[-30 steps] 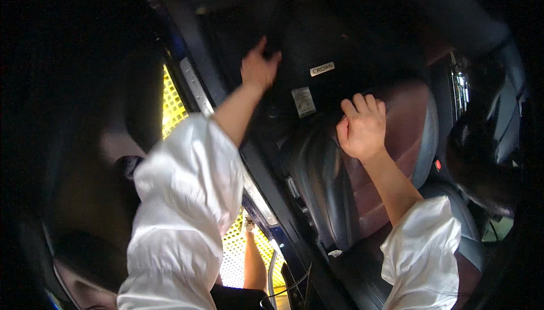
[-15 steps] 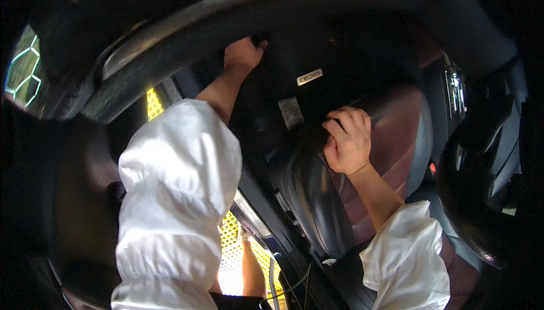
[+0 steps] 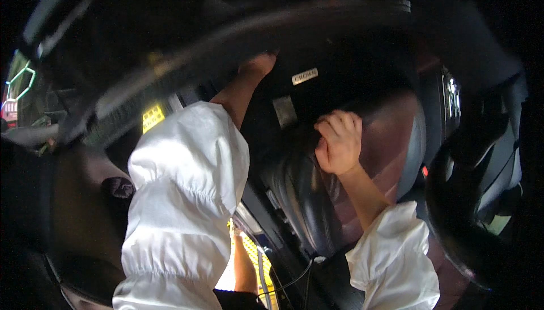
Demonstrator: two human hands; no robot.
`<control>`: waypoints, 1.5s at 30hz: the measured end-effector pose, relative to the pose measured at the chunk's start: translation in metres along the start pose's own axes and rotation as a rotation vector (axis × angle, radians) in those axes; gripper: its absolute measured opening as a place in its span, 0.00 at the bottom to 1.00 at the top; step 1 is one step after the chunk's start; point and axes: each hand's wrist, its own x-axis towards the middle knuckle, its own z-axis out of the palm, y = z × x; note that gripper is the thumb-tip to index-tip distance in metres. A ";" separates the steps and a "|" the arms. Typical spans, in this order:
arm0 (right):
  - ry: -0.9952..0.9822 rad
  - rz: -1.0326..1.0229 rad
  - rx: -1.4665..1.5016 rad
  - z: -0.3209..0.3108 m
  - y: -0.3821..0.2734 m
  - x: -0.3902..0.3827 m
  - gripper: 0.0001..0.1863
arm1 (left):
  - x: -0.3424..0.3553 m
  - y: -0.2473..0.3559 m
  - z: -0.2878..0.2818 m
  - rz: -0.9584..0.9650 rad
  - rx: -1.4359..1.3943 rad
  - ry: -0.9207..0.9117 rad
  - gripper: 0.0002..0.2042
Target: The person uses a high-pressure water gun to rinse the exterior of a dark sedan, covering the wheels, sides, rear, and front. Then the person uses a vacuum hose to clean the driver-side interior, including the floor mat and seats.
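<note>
Left hand: the left hand [image 3: 258,65] reaches far up into shadow, just below a dark curved panel [image 3: 249,27]; its fingertips are too dark to make out, so one cannot tell how wide the grip is or whether it holds anything

Right hand: the right hand [image 3: 340,141] is above the seat [image 3: 385,140], back of the hand up, fingers bent and thumb close in; whether it touches the seat or has something under the curled fingers cannot be told

Seat: maroon in the middle with black side padding, it lies right of centre, beneath and beside the right hand

Plate and label: a small pale plate [image 3: 305,76] and a whitish label [image 3: 284,112] are between the two hands, on a dark surface

Sleeves: the left sleeve [image 3: 181,197] and right sleeve [image 3: 396,259] are white and gathered, leaving the forearms bare

Red button: a small red button [image 3: 425,171] shows beyond the seat's right edge

Lower edge: a bare leg [image 3: 245,267] is seen against yellow grating [image 3: 265,276], near a thin dark cable [image 3: 297,279]
</note>
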 end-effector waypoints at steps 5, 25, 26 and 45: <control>0.010 0.025 -0.017 0.008 0.000 0.001 0.14 | -0.067 -0.045 0.033 0.077 -0.245 0.038 0.33; 0.038 0.022 0.005 0.007 0.005 -0.002 0.14 | -0.143 -0.032 0.039 0.127 -0.188 -0.240 0.31; 0.044 0.017 -0.001 0.007 0.006 0.000 0.14 | -0.122 -0.019 0.041 0.124 -0.179 -0.253 0.31; 0.062 0.021 0.036 0.012 0.001 0.004 0.14 | -0.062 -0.016 0.047 0.421 -0.074 -0.354 0.30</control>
